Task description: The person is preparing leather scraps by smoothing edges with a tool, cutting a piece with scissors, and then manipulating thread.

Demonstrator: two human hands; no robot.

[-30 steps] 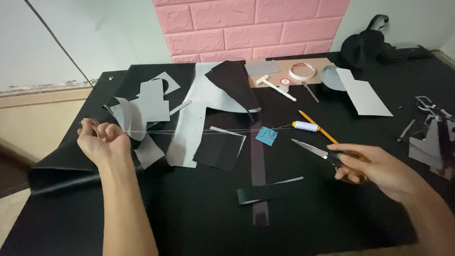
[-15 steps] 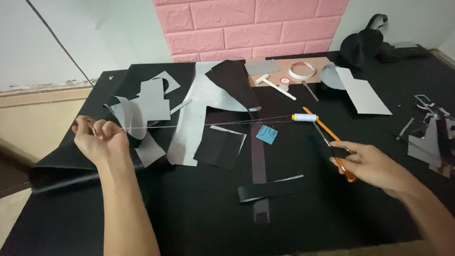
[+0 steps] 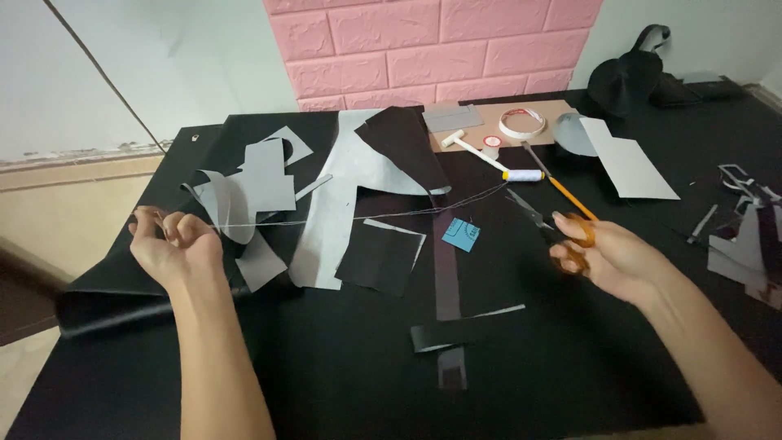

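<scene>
Keep the thread point(image 3: 366, 217) taut (stretched from the spool point(image 3: 523, 174) over the fabric scraps point(image 3: 326, 204)) in the closed left hand point(image 3: 175, 248), then snip squarely with the orange-handled scissors point(image 3: 554, 228) gripped by the right hand point(image 3: 607, 261).

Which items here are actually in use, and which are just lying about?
In use: left hand pinching thin grey thread; right hand holding orange-handled scissors; white thread spool.

Lying about: white tape roll, small blue square card, grey sheet offcuts, white hammer-shaped tool.
</scene>
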